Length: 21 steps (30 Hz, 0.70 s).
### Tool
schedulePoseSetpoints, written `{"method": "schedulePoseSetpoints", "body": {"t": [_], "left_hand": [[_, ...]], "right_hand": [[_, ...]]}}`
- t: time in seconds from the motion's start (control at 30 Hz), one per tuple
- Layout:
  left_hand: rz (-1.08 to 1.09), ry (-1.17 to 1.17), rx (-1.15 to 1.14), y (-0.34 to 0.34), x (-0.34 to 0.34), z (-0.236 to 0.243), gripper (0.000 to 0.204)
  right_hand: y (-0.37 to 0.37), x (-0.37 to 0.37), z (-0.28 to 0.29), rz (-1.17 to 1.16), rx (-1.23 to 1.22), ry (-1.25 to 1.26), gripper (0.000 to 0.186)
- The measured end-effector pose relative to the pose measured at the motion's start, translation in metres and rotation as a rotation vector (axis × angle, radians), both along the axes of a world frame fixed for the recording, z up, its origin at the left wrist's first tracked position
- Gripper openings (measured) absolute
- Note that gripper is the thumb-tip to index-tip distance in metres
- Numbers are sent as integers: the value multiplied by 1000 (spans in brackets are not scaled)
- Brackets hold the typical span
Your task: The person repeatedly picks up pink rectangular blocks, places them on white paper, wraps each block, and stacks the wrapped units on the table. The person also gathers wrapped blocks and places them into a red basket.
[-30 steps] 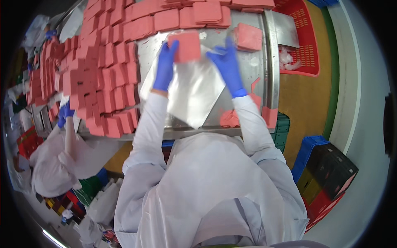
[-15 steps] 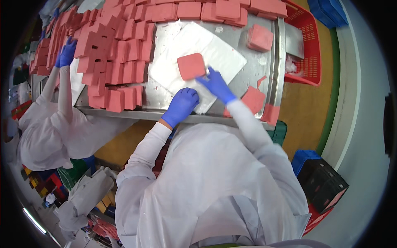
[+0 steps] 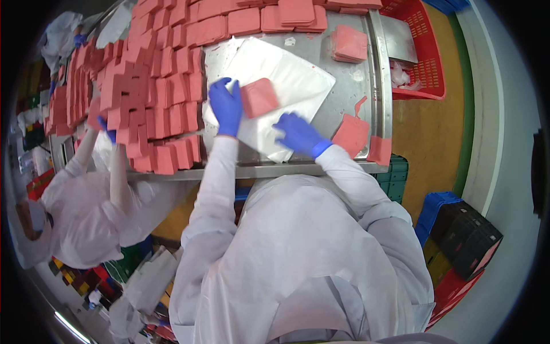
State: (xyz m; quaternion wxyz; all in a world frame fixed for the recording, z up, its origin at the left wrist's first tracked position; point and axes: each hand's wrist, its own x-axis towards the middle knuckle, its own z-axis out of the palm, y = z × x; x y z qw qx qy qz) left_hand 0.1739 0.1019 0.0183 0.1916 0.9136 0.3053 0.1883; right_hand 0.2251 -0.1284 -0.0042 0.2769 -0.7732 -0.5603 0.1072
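A flat pink slab (image 3: pixel 259 97) with rounded corners lies on a stack of thin white sheets (image 3: pixel 303 86), set at an angle on the metal table. My left hand (image 3: pixel 227 109), in a blue glove, is at the left side of the slab, over the sheets' left part. Its thumb stands apart from the fingers, close to the slab's edge. Below and right of the slab is my right hand (image 3: pixel 301 135), also blue-gloved, over the sheets' near right side. Its fingers are apart and slightly bent, a little blurred, and nothing shows in them.
Stacked pink slabs (image 3: pixel 177 86) fill the table's left and far sides. A short pile (image 3: pixel 349 43) and a loose slab (image 3: pixel 350 135) are at the right. Past the metal rim (image 3: pixel 382 86) stands a red crate (image 3: pixel 431 69). A co-worker (image 3: pixel 86 206) handles slabs at left.
My left hand has moved up and left from the sheets' near corner to beside the slab. My right hand has drawn back from the slab. The whole view has shifted slightly.
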Motion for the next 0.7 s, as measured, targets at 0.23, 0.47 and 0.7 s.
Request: {"method": "schedulePoseSetpoints", "body": {"t": [0.23,0.47,0.7], "left_hand": [[-171,118,103,-72,-2,-9,57],[-218,92,57,-69,-4,-2,59],[130,-242,-162,-60,-12,-29,36]], "right_hand": [[-8,23,-18,-343,-22,330,42],[47,58,-9,-633,82,360,51],[86,14,25,-370,359,508,48]]}}
